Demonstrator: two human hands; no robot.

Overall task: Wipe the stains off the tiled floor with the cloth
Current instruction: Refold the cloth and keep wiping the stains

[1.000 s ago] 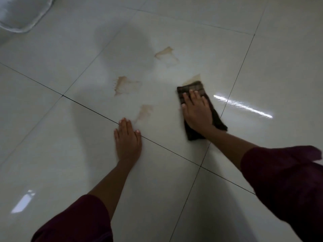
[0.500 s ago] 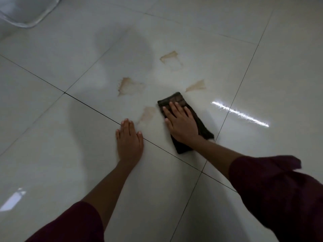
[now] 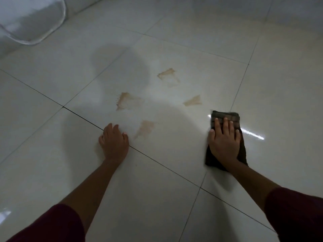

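A dark brown cloth (image 3: 225, 117) lies flat on the pale tiled floor (image 3: 174, 172), with my right hand (image 3: 224, 142) pressed palm-down on top of it. Several tan stains mark the tile: one far (image 3: 167, 74), one at middle left (image 3: 125, 100), a small wedge (image 3: 193, 101) just beyond the cloth, and a faint smear (image 3: 146, 128) next to my left hand. My left hand (image 3: 114, 141) rests on the floor over a dark grout line, fingers slightly curled, holding nothing.
A translucent plastic object (image 3: 31, 20) sits at the far left corner. Dark grout lines (image 3: 162, 165) cross the floor diagonally. A bright light reflection (image 3: 253, 134) streaks the tile right of the cloth. My shadow falls over the stained tile.
My right hand slid the cloth left toward the stain by my left hand, then back right to below the wedge stain. My left hand curled its fingers slightly.
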